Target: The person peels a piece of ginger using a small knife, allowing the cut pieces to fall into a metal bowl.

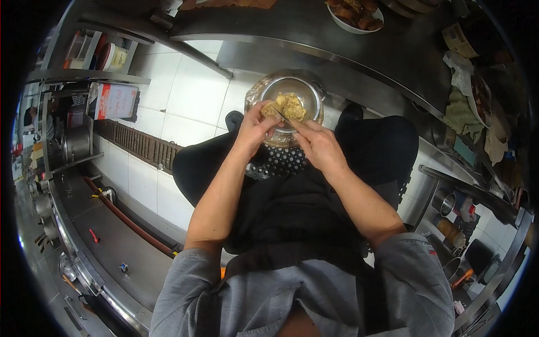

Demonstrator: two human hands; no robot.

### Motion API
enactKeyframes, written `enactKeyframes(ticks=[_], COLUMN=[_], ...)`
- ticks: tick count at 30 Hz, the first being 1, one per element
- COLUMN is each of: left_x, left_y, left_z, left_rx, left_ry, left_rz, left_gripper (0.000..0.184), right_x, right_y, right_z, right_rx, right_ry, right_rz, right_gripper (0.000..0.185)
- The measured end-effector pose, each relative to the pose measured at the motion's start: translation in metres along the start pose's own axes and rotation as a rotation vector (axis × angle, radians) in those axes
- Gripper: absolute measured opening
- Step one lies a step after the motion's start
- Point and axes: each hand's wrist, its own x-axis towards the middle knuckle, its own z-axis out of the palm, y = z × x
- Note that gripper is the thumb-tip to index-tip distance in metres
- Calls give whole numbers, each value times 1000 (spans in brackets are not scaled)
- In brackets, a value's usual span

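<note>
A big, dark metal counter [264,22] runs across the far side. You face it in a black apron [292,208], with your knees bent and spread wide. Between your knees is a shiny metal bowl [278,89], with brown, crinkly stuff [254,95] around it. Your right hand [319,140] and left hand [258,123] are close together at the bowl's near edge. A heap of yellow bits [294,106] is in the bowl, just past your fingertips. Your left hand pinches a yellow-brown lump [269,110], so it sits right at your finger ends. Your right hand grips what looks like a small knife [280,115], its thin blade right beside the lump.
</note>
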Motion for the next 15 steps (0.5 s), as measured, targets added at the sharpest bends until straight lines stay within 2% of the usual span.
enactKeyframes(ticks=[2,6,8,12,15], left_x=[-1,-3,-3,0,0], left_y=[-1,-3,-9,-16,-12], left_z=[-1,1,3,0,0], left_rx=[111,131,305,332,190], left_ry=[13,36,40,40,51], left_rz=[-29,-18,55,57,57], left_gripper=[44,47,48,49,48], right_x=[-1,0,5,11,12], right_y=[-1,1,4,6,5], right_z=[0,6,12,13,14], right_rx=[-29,-43,-37,-12,4], right_ry=[-19,-27,46,33,48], right_rz=[39,61,21,0,-34], right_gripper=[34,34,34,34,34])
